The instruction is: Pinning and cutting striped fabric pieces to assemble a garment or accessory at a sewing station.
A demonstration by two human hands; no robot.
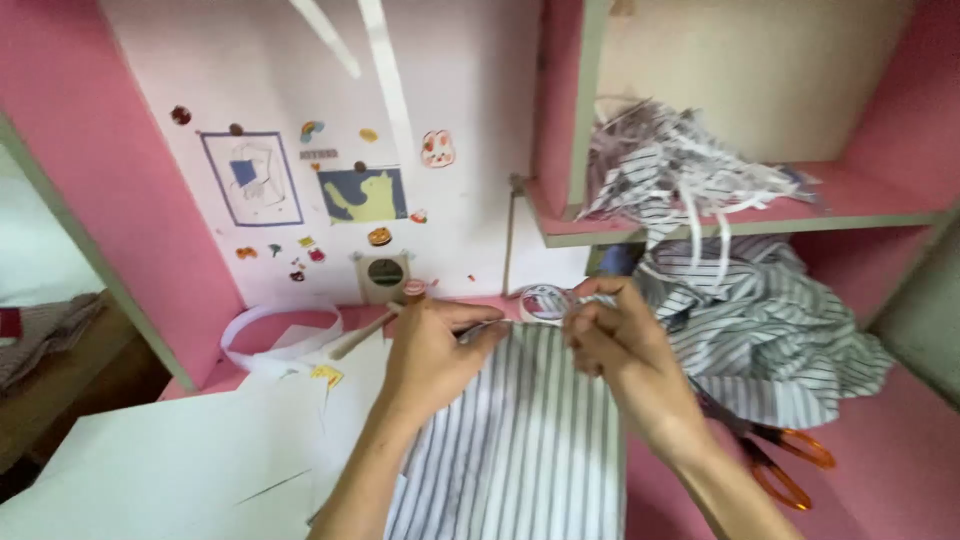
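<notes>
Two hands fill the middle of my view, both pinched onto the top edge of a striped cloth point(520, 440) that lies flat on the pink counter point(900, 470) and runs down toward me. My left hand point(430, 355) has its fingers point(478, 335) closed on the edge from the left; my right hand point(610, 335) grips the same edge from the right, fingers curled tight on the fabric — the two hands sit just beside each other, nearly touching. Just behind them, against the wall, sits a small round tape roll point(545, 302), and a wooden stick point(365, 333) lies slanted beside my left hand. Left of the cloth are white paper sheets point(170, 460) and a curled white paper strip point(280, 335). To the right a heap of the same striped fabric point(780, 330) is bunched up, with shredded strips point(680, 165) piled on the shelf point(870, 205) above it. Orange-handled scissors point(785, 460) lie on the counter near my right wrist — partly hidden by it. Stickers and small pictures point(360, 195) dot the white back wall.
</notes>
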